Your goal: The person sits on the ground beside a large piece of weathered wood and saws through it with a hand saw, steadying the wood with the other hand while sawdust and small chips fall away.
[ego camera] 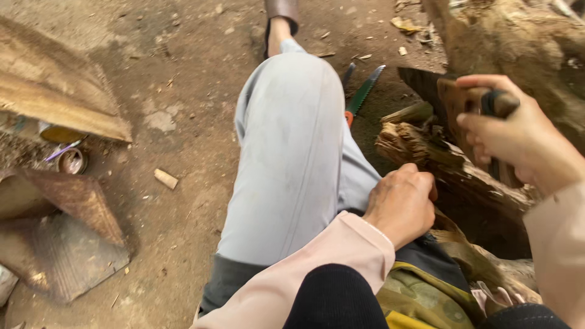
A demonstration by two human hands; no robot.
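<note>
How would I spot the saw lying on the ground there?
Start from the outstretched leg in pale grey trousers and look just past the knee on its right side. On the dirt lies the handsaw with a green toothed blade and orange handle. It is the only bright green thing there, beside the brown split log.

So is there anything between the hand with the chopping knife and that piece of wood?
Nothing visible. The right hand grips a dark-handled chopping blade just above the split wood, with open air between them. The left hand rests on the wood's near end, lower left of the blade, close by but not under it.
</note>
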